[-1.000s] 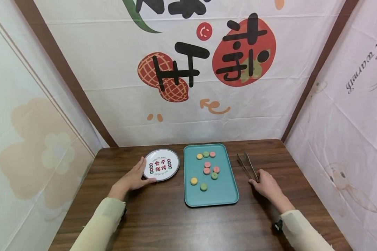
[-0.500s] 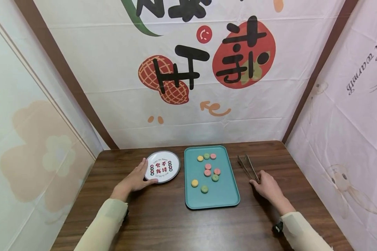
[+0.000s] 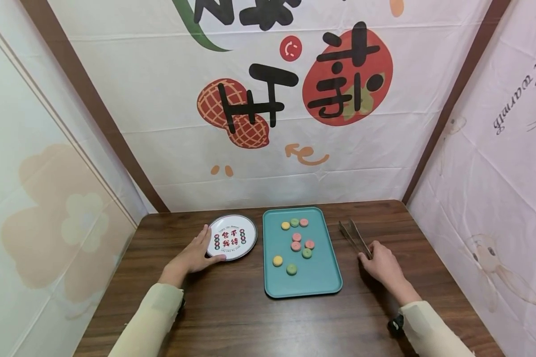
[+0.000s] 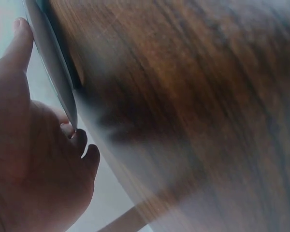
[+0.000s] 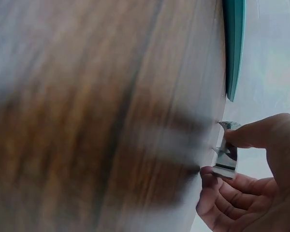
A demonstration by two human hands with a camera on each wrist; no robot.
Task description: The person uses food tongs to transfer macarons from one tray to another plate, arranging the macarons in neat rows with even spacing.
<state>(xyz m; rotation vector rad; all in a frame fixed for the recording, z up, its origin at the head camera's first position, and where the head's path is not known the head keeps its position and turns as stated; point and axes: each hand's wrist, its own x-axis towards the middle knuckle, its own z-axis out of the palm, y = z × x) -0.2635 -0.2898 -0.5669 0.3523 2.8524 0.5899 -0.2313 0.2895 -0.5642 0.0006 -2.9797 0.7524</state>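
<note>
On the left of the table, my left hand [image 3: 191, 255] holds the rim of a round white plate [image 3: 245, 240] printed with red characters. Its thumb lies along the near rim, and the other fingers reach the left side; in the left wrist view the thumb [image 4: 20, 43] touches the raised edge of the plate [image 4: 55, 63]. On the right, my right hand [image 3: 381, 263] grips metal tongs [image 3: 354, 235] between thumb and fingers. Their two arms point away from me, spread apart. The right wrist view shows the tongs' end [image 5: 225, 159] pinched there.
A teal tray [image 3: 303, 285] lies between the hands, bearing several macarons in pink, green [image 3: 292, 269] and yellow [image 3: 277, 261]. Wooden table [image 3: 241, 322] surrounds it. Printed cloth walls [image 3: 169, 163] stand behind and at both sides.
The head view has tilted up slightly. My right hand and the near end of the tongs have shifted a little to the right. The left hand stays at the plate.
</note>
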